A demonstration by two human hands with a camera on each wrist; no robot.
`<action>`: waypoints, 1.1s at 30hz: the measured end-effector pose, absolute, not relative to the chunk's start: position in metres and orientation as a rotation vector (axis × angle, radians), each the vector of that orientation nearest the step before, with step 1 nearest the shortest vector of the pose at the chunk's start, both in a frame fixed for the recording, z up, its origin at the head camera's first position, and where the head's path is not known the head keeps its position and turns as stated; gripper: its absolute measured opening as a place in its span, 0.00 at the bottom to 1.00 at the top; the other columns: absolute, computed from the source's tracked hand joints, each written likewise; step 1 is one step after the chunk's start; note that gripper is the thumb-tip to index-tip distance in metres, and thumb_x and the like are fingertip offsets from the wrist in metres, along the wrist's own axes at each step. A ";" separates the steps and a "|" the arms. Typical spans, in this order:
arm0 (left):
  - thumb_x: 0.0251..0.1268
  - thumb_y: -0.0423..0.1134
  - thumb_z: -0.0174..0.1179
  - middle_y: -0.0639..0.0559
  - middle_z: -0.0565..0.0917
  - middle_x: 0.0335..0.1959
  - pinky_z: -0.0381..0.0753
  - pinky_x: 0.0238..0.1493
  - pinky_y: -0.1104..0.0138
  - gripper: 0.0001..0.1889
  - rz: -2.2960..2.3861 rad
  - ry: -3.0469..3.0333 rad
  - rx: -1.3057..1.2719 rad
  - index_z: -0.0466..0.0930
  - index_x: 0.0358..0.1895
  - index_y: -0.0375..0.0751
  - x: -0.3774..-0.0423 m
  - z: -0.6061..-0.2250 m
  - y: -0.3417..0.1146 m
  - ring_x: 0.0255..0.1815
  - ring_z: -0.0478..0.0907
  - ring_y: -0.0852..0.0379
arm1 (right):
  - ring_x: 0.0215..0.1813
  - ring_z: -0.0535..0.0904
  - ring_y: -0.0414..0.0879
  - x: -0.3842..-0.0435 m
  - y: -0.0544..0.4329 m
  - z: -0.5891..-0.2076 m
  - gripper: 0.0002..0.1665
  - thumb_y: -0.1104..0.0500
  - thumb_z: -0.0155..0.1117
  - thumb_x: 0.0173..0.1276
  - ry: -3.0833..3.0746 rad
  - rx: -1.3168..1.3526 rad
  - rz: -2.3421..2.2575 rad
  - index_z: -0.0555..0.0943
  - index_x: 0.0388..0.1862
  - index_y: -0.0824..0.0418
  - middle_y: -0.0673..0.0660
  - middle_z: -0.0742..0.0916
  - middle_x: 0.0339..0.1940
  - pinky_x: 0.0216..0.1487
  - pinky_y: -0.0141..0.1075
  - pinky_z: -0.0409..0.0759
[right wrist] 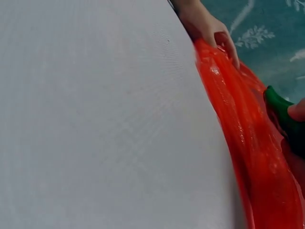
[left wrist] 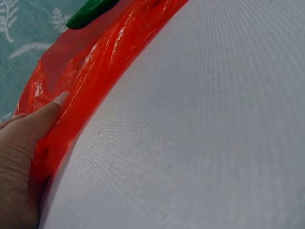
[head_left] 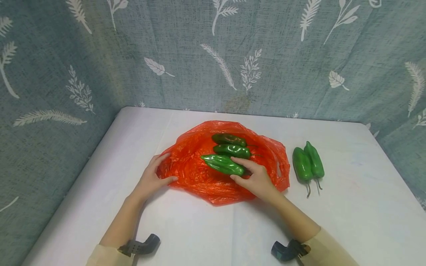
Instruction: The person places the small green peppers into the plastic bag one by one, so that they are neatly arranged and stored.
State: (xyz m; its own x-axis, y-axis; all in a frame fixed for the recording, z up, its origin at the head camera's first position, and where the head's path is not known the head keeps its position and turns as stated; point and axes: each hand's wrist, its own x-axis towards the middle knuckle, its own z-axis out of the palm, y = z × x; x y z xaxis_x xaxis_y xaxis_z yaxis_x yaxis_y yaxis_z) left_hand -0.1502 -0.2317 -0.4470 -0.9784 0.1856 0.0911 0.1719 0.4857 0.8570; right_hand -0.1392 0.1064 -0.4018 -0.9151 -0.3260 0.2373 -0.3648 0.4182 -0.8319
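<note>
Red, thin, crinkled plastic forms the open bag (head_left: pixel 196 179) spread on a white cloth-covered table (head_left: pixel 199 229). The right hand (head_left: pixel 257 180) pinches a glossy green tapered pepper (head_left: pixel 219 164) between thumb and fingers at its stem end; the pepper lies over the bag's interior, tip pointing left, and whether it touches the plastic cannot be told. Just beyond it, two dark green elongated peppers (head_left: pixel 232 150) with thin stems lie side by side in the bag. The left hand (head_left: pixel 150 180), thumb and fingers spread wide, touches the bag's left edge. To the right of the bag, two bright green elongated peppers (head_left: pixel 302 165) rest against each other on the table, stems toward the person.
</note>
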 end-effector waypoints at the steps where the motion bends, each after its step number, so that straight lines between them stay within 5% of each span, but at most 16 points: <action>1: 0.52 0.42 0.70 0.45 0.64 0.64 0.70 0.61 0.45 0.42 1.555 2.694 0.319 0.59 0.71 0.47 -0.151 -0.447 -0.232 0.66 0.62 0.45 | 0.54 0.78 0.53 -0.140 0.105 -0.403 0.29 0.62 0.71 0.57 -2.622 0.639 1.537 0.77 0.60 0.58 0.57 0.82 0.56 0.51 0.45 0.81; 13: 0.51 0.42 0.71 0.45 0.64 0.65 0.69 0.62 0.45 0.42 1.555 2.696 0.321 0.60 0.71 0.48 -0.152 -0.447 -0.231 0.67 0.61 0.45 | 0.62 0.75 0.53 -0.138 0.094 -0.414 0.30 0.61 0.71 0.57 -2.651 0.714 1.432 0.77 0.60 0.59 0.57 0.81 0.58 0.59 0.47 0.76; 33: 0.52 0.42 0.70 0.45 0.64 0.65 0.69 0.62 0.45 0.41 1.533 2.698 0.299 0.59 0.71 0.48 -0.151 -0.446 -0.231 0.67 0.60 0.45 | 0.60 0.76 0.53 -0.141 0.086 -0.424 0.29 0.60 0.72 0.55 -2.746 0.632 1.260 0.78 0.57 0.63 0.59 0.82 0.56 0.61 0.47 0.74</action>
State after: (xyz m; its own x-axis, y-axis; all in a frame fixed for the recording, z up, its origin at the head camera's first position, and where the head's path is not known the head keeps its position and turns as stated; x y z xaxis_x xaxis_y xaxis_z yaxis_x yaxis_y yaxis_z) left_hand -0.1506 -0.2312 -0.4462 -0.9813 0.1778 0.0734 0.1541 0.4981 0.8533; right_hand -0.1408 0.0860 -0.4236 -0.9146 -0.3416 0.2163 -0.3868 0.5833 -0.7143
